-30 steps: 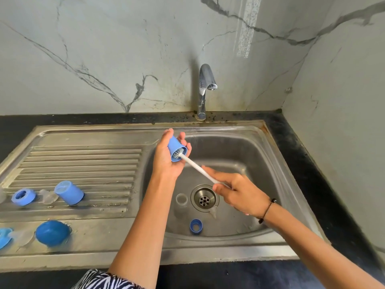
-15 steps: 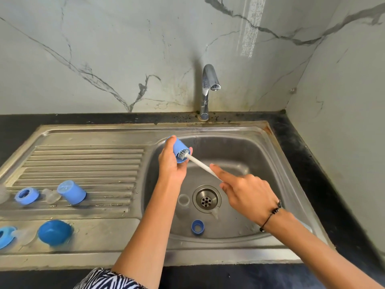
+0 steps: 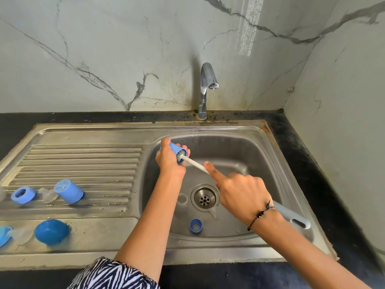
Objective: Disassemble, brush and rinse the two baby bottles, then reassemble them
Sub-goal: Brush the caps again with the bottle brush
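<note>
My left hand (image 3: 169, 160) grips a small blue bottle cap (image 3: 177, 152) over the sink basin, its open end turned right. White bristles of the bottle brush (image 3: 195, 162) fill the cap's mouth. My right hand (image 3: 239, 191) holds the brush's white shaft, forefinger stretched along it; the grey handle end (image 3: 295, 219) sticks out behind my wrist. A blue screw ring (image 3: 195, 225) and two clear teats (image 3: 182, 198) (image 3: 213, 212) lie on the basin floor by the drain (image 3: 205, 198).
On the drainboard (image 3: 83, 161) lie a blue ring (image 3: 22, 195), a clear teat (image 3: 47, 195), a blue cap (image 3: 69, 191), a blue dome (image 3: 51, 232) and more blue and clear parts at the left edge. The tap (image 3: 206, 88) is off. Marble walls stand behind and right.
My right hand has pushed the brush further into the cap and slid up the shaft towards it; the grey handle end now shows behind my wrist. My left hand still holds the cap.
</note>
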Tool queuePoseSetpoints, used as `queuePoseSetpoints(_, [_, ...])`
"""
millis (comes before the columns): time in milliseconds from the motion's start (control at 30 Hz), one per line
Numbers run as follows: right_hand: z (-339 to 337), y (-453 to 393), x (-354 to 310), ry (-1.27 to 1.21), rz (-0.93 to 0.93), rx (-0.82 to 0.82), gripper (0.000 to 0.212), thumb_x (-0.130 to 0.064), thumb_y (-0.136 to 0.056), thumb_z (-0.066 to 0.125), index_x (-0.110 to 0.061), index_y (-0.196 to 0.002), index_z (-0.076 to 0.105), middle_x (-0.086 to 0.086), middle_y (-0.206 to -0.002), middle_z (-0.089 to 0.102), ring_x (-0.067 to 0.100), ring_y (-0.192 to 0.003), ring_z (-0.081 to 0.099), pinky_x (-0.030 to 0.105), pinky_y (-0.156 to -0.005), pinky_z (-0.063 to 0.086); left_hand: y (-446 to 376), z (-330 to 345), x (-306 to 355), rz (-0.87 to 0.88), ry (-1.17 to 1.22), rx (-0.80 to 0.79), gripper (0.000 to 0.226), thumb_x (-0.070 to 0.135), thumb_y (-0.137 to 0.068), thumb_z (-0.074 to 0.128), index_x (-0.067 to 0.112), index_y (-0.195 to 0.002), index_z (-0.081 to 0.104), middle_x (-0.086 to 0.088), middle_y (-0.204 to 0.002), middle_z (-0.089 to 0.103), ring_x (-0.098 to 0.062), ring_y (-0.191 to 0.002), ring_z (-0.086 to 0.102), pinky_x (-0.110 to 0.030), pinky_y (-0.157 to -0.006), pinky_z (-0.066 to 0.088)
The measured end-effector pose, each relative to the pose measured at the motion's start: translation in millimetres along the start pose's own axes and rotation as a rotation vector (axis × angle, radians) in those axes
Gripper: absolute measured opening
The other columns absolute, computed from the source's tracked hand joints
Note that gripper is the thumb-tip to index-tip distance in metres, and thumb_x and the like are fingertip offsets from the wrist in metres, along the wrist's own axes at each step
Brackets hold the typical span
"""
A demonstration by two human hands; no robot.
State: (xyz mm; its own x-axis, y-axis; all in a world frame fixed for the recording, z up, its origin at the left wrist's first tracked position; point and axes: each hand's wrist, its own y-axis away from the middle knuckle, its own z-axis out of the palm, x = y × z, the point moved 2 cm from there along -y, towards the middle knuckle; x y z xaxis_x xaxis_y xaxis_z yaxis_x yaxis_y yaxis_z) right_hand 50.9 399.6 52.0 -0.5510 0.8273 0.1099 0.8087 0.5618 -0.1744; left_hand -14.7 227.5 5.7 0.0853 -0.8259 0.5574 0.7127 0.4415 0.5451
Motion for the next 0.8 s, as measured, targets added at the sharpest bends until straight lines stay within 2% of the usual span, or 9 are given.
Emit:
queuePoseSetpoints(67, [8.2, 2.9, -2.7, -0.063, -0.018, -0.001, 0.077, -0.025, -0.039, 0.089, -0.031, -0.113, 0.068, -0.002, -0.035, 0.042, 0.021, -0.021, 0.038, 0.011, -0.050, -0.002, -1.7, -2.1, 5.3, 0.016, 0.014, -0.002, 0.015, 0.017, -0.088, 0.052, 0.008, -0.090, 0.040, -0.005, -0.065, 0.043, -0.015, -0.033, 0.045, -0.019, -0.043, 0.044])
queuePoseSetpoints(200, [9.5, 6.3, -3.8, -0.081, -0.048, -0.036, 0.076, -0.026, -0.039, 0.089, -0.030, -0.112, 0.068, -0.003, -0.034, 0.039, 0.020, -0.021, 0.036, 0.011, -0.050, -0.003, -3.3, -4.4, 7.6, 0.030, 0.022, 0.018, 0.016, 0.017, -0.089, 0.053, 0.008, -0.084, 0.042, -0.007, -0.065, 0.043, -0.017, -0.034, 0.044, -0.020, -0.043, 0.045])
queuePoseSetpoints(333, [10.7, 8.7, 1.2, -0.025, -0.049, -0.040, 0.079, -0.020, -0.039, 0.086, -0.030, -0.115, 0.067, -0.002, -0.035, 0.041, 0.020, -0.021, 0.036, 0.010, -0.051, -0.004, -4.0, -6.9, 7.4, -0.030, 0.024, -0.008, 0.024, 0.031, -0.092, 0.045, 0.008, -0.088, 0.041, -0.007, -0.068, 0.042, -0.020, -0.045, 0.047, -0.024, -0.050, 0.045])
queuePoseSetpoints(400, [0.9, 7.1, 3.8, 0.033, -0.047, -0.128, 0.079, -0.019, -0.062, 0.076, -0.037, -0.134, 0.048, 0.001, -0.052, 0.056, 0.023, -0.037, 0.053, 0.015, -0.044, 0.001, 0.0, -7.0, 8.1, -0.073, 0.039, -0.040, 0.029, 0.032, -0.094, 0.033, 0.008, -0.078, 0.040, -0.008, -0.068, 0.039, -0.023, -0.055, 0.044, -0.029, -0.058, 0.042])
queuePoseSetpoints(467, [2.6, 6.2, 7.6, 0.014, -0.076, -0.089, 0.071, -0.017, -0.091, 0.044, -0.039, -0.148, 0.008, 0.004, -0.086, 0.065, 0.027, -0.069, 0.064, 0.023, -0.041, 0.015, 5.7, -6.1, 6.7, -0.080, 0.031, -0.062, 0.028, 0.024, -0.095, 0.031, 0.008, -0.074, 0.041, -0.010, -0.072, 0.041, -0.025, -0.062, 0.045, -0.034, -0.065, 0.041])
queuePoseSetpoints(500, [0.4, 6.3, 9.0, 0.003, -0.052, -0.116, 0.067, -0.017, -0.096, 0.035, -0.038, -0.148, -0.001, 0.003, -0.093, 0.064, 0.027, -0.077, 0.064, 0.025, -0.042, 0.019, 8.7, -6.1, 5.1, -0.077, 0.009, -0.065, 0.026, 0.021, -0.097, 0.035, 0.008, -0.077, 0.044, -0.011, -0.076, 0.044, -0.025, -0.065, 0.048, -0.037, -0.068, 0.043])
queuePoseSetpoints(567, [-2.7, 4.8, 10.0, 0.005, -0.022, -0.100, 0.062, -0.023, -0.099, 0.030, -0.040, -0.148, -0.004, 0.001, -0.096, 0.064, 0.027, -0.080, 0.064, 0.026, -0.043, 0.023, 12.9, -6.5, 3.1, -0.054, -0.029, -0.070, 0.018, 0.019, -0.098, 0.047, 0.008, -0.083, 0.048, -0.010, -0.081, 0.048, -0.020, -0.071, 0.052, -0.037, -0.072, 0.046])
queuePoseSetpoints(733, [-4.6, 4.4, 7.2, -0.247, 0.043, -0.170, 0.051, -0.038, -0.100, 0.029, -0.052, -0.144, 0.007, 0.004, -0.097, 0.065, 0.031, -0.090, 0.061, 0.032, -0.064, 0.041, 16.5, -5.5, 9.8, -0.087, 0.091, -0.103, 0.016, 0.014, -0.089, 0.060, 0.009, -0.082, 0.047, -0.009, -0.078, 0.046, -0.018, -0.058, 0.052, -0.030, -0.056, 0.056])
queuePoseSetpoints(800, [-7.5, 7.7, 2.2, -0.272, 0.028, -0.186, 0.051, -0.037, -0.100, 0.028, -0.051, -0.144, 0.006, 0.005, -0.096, 0.064, 0.031, -0.088, 0.060, 0.031, -0.063, 0.042, 16.2, -3.5, 12.5, -0.120, 0.170, -0.130, 0.014, 0.011, -0.088, 0.058, 0.008, -0.084, 0.045, -0.011, -0.076, 0.048, -0.019, -0.049, 0.055, -0.025, -0.049, 0.054])
